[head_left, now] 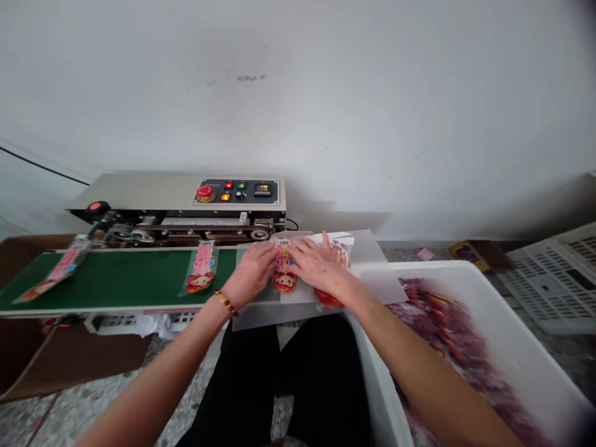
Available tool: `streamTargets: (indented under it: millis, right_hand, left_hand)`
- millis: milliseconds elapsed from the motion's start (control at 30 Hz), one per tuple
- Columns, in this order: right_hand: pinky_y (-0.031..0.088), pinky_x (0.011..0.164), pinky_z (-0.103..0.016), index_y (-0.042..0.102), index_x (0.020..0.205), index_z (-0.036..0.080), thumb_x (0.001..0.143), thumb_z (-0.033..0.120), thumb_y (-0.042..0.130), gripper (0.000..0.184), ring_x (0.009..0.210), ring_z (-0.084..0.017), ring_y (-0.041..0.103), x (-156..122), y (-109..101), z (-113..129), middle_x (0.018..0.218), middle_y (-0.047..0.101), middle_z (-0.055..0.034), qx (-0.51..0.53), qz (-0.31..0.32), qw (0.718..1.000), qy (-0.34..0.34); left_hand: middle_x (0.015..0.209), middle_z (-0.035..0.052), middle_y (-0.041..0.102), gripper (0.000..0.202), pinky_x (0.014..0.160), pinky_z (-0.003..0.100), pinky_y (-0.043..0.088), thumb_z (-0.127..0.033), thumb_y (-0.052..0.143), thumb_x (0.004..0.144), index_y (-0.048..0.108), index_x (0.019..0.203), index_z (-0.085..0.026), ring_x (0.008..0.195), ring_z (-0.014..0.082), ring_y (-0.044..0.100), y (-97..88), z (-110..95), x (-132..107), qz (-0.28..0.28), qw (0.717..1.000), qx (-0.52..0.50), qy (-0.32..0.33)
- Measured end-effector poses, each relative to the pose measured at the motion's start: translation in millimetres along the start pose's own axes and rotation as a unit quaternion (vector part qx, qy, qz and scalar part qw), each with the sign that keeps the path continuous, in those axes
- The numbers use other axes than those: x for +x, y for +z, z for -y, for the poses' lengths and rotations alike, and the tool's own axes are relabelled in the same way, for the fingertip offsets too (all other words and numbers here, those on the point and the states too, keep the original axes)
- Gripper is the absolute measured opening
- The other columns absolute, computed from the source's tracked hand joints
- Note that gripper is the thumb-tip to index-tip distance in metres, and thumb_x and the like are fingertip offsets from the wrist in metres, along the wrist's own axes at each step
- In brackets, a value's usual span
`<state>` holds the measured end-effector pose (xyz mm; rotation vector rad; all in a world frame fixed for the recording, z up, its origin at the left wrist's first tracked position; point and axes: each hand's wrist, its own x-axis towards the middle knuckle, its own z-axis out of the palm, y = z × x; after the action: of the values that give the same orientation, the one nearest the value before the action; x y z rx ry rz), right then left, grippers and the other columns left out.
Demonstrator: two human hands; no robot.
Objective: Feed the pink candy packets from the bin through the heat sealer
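A clear plastic packet (285, 273) with a pink printed card and a red cartoon-faced item lies between my hands on a translucent sheet. My left hand (254, 270), a beaded bracelet on its wrist, has its fingers closed at the packet's left edge. My right hand (317, 264) reaches over from the right with fingers spread, thumb and fingertips touching the packet's right side. Partly hidden beneath that hand is a pile of similar packets (342, 253). Another packet (202, 268) lies flat on the green conveyor belt (139, 276), and a tilted packet (60, 270) is at its left end.
Behind the belt stands a band sealing machine (153, 194) with lit buttons and a red emergency stop (205, 193). At right, a white tub (459, 268) holds many red packets. A cardboard box (88, 357) sits below left; a white crate (554, 279) stands far right.
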<state>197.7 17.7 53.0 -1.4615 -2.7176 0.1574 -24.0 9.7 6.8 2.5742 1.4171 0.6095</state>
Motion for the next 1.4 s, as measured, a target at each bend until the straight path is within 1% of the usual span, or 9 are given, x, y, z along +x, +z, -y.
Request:
streamTargets:
  millis: [100,167,367,500,600,767,900,1067,1400]
  right_hand:
    - [0.013,0.117,-0.076,0.063,0.133,0.023,0.105,0.037,0.045,0.037,0.142,-0.035,0.045,-19.5,-8.0,-19.4,0.151,0.056,-0.0118,-0.019,0.001,0.999,0.039]
    - [0.013,0.117,-0.077,0.062,0.136,0.023,0.104,0.036,0.045,0.038,0.143,-0.037,0.044,-31.2,-9.1,-32.1,0.151,0.055,-0.0126,-0.026,0.007,0.998,0.052]
    - [0.011,0.118,-0.077,0.063,0.133,0.022,0.104,0.033,0.044,0.036,0.145,-0.033,0.041,-23.7,1.0,-30.7,0.153,0.054,-0.0126,0.001,0.028,0.999,0.028]
    - [0.012,0.118,-0.077,0.065,0.128,0.02,0.105,0.034,0.046,0.033,0.146,-0.032,0.04,-2.1,1.1,-16.0,0.152,0.054,-0.0116,0.021,0.028,0.999,-0.005]
    - [0.015,0.12,-0.073,0.063,0.132,0.023,0.106,0.034,0.042,0.036,0.146,-0.031,0.04,-1.8,-4.1,-16.3,0.153,0.054,-0.0102,0.045,0.017,0.999,0.008]
    - [0.013,0.12,-0.072,0.059,0.141,0.022,0.105,0.036,0.041,0.043,0.143,-0.034,0.044,-24.3,-8.6,-29.8,0.151,0.055,-0.0125,0.033,-0.009,0.996,0.077]
    - [0.011,0.12,-0.074,0.054,0.146,0.023,0.104,0.037,0.043,0.046,0.146,-0.035,0.039,-21.3,-3.8,-23.6,0.154,0.053,-0.0114,0.026,0.007,0.999,0.04]
    - [0.013,0.118,-0.075,0.058,0.142,0.025,0.103,0.026,0.041,0.042,0.144,-0.033,0.043,-9.3,-1.2,-12.6,0.153,0.054,-0.0103,0.033,0.0,0.999,0.031]
    - [0.016,0.118,-0.075,0.056,0.145,0.023,0.105,0.038,0.042,0.045,0.148,-0.036,0.037,-27.9,1.6,-24.5,0.157,0.05,-0.0105,0.017,0.001,0.999,0.033]
  left_hand:
    - [0.148,0.0153,0.058,0.042,0.124,0.055,0.032,-0.026,0.043,0.101,0.055,0.139,-0.016,0.14,0.0272,0.051,15.3,-23.1,14.4,0.033,0.999,-0.004,0.026]
    - [0.149,0.016,0.056,0.043,0.125,0.057,0.028,-0.028,0.042,0.102,0.054,0.141,-0.014,0.142,0.0279,0.048,17.7,-21.3,11.8,0.036,0.999,0.006,0.01]
    - [0.151,0.0164,0.054,0.048,0.122,0.057,0.033,-0.037,0.041,0.101,0.055,0.141,-0.015,0.142,0.0277,0.049,-9.4,39.1,-25.7,0.056,0.998,0.013,-0.034]
    - [0.145,0.016,0.06,0.043,0.12,0.066,0.027,-0.033,0.041,0.099,0.061,0.135,-0.021,0.137,0.0311,0.055,-30.3,66.9,-44.9,0.033,0.994,0.07,-0.078]
    - [0.137,0.0172,0.066,0.038,0.119,0.068,0.026,-0.029,0.043,0.099,0.065,0.128,-0.019,0.131,0.0328,0.06,-32.0,54.4,-43.3,-0.023,0.991,0.09,-0.098]
    - [0.131,0.0133,0.069,0.033,0.122,0.055,0.033,-0.024,0.044,0.1,0.063,0.127,-0.018,0.124,0.0238,0.064,-6.9,-9.9,-7.8,-0.032,0.999,-0.021,-0.006]
    - [0.137,0.0142,0.065,0.035,0.123,0.052,0.034,-0.019,0.042,0.1,0.061,0.13,-0.018,0.133,0.0228,0.058,14.0,-44.2,19.5,-0.036,0.998,-0.049,0.019]
    - [0.145,0.0176,0.059,0.039,0.123,0.054,0.034,-0.023,0.041,0.102,0.054,0.137,-0.015,0.138,0.0253,0.054,24.6,-36.5,19.0,0.01,1.0,-0.025,0.009]
    - [0.148,0.0196,0.054,0.045,0.123,0.06,0.029,-0.024,0.036,0.103,0.048,0.145,-0.015,0.138,0.03,0.051,11.8,-13.9,-3.5,0.034,0.998,0.047,0.005]
